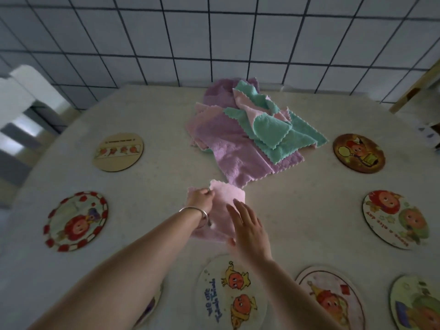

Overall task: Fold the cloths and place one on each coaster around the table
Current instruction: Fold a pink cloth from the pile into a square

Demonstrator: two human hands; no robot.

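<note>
Head view: at the table's middle, our left hand (202, 198) pinches a pink cloth (227, 201) by its far edge to fold it, while our right hand (247, 228) lies spread, pressing it flat among bare coasters (75, 221).

A pale speckled table (152, 120) stands against a white tiled wall (214, 39) with dark grout; a white chair (26, 91) sits left, dim light overall

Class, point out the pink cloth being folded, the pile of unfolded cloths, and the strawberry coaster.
pink cloth (229, 196): head view, its upper flat part.
pile of cloths (238, 141): head view, purple cloth mid-pile.
strawberry coaster (118, 152): head view, its centre.
</note>
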